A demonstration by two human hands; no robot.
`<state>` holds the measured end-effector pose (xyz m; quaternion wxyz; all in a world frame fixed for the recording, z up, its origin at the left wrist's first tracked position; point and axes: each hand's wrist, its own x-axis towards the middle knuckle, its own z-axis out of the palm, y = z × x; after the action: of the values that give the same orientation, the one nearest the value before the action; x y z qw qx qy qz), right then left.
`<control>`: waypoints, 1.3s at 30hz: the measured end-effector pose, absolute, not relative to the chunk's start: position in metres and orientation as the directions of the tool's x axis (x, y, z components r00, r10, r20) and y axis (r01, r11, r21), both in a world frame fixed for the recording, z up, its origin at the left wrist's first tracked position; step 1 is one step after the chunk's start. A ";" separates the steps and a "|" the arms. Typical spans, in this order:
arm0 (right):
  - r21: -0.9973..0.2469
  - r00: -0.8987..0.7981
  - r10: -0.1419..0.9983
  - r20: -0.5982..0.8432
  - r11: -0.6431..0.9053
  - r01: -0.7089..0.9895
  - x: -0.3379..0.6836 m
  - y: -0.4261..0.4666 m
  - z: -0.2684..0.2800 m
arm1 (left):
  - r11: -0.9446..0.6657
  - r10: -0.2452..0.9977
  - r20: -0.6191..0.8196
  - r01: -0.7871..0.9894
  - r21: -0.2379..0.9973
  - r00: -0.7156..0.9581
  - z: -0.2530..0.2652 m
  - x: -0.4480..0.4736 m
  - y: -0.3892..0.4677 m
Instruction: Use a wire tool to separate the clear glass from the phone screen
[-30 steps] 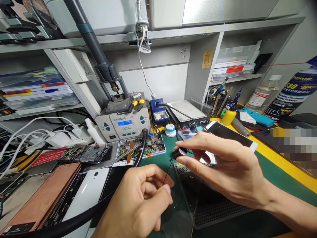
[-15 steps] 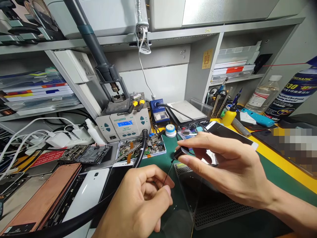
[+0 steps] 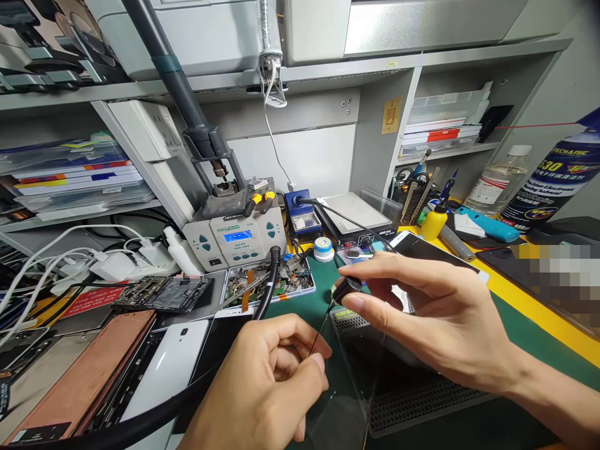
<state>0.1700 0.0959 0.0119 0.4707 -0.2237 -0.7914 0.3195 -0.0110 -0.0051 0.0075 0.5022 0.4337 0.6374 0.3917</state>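
My right hand [image 3: 435, 319] pinches a small black cylinder-like piece [image 3: 347, 289] between thumb and fingertips. From its lower end a thin dark line [image 3: 321, 331], a strand or the edge of a clear sheet, slants down to my left hand [image 3: 276, 375]. The left fingers are curled, with thumb and index finger closed around that line's lower end. Below both hands shows a clear pane [image 3: 344, 406] with small specks; its left side meets the left hand. Beneath lies a black pad with a perforated border [image 3: 431, 406] on the green mat [image 3: 510, 325].
A grey rework station [image 3: 239, 240] stands behind, beside a tray of circuit boards [image 3: 290, 275]. A black hose [image 3: 164, 406] crosses the lower left over phone parts, including a white back cover [image 3: 169, 369]. Bottles, among them a yellow one [image 3: 434, 222], line the right.
The black piece and my right fingertips have shifted slightly right, and the piece has turned a little. My left hand stays almost where it was; the view has tilted slightly.
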 end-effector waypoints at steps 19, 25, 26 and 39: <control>-0.925 -0.164 0.911 0.379 0.378 -0.040 0.181 0.114 0.018 | 0.100 0.936 -0.052 0.121 0.988 -0.347 0.014 -0.007 -0.007; -0.932 -0.099 0.985 0.144 0.102 -0.347 0.187 0.139 0.019 | -0.163 0.826 0.244 0.200 0.966 -0.508 0.009 -0.009 -0.007; -0.932 -0.102 0.988 0.116 0.072 -0.355 0.186 0.139 0.020 | -0.176 0.810 0.264 0.212 0.961 -0.523 0.008 -0.009 -0.007; -0.938 -0.208 0.975 0.080 0.003 -0.346 0.188 0.140 0.013 | -0.174 0.697 0.308 0.264 0.949 -0.647 -0.002 -0.013 0.001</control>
<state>0.1882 0.1402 0.0130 0.5321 -0.3359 -0.4676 0.6208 -0.0129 0.0014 -0.0017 0.1638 0.3867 0.6216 0.6612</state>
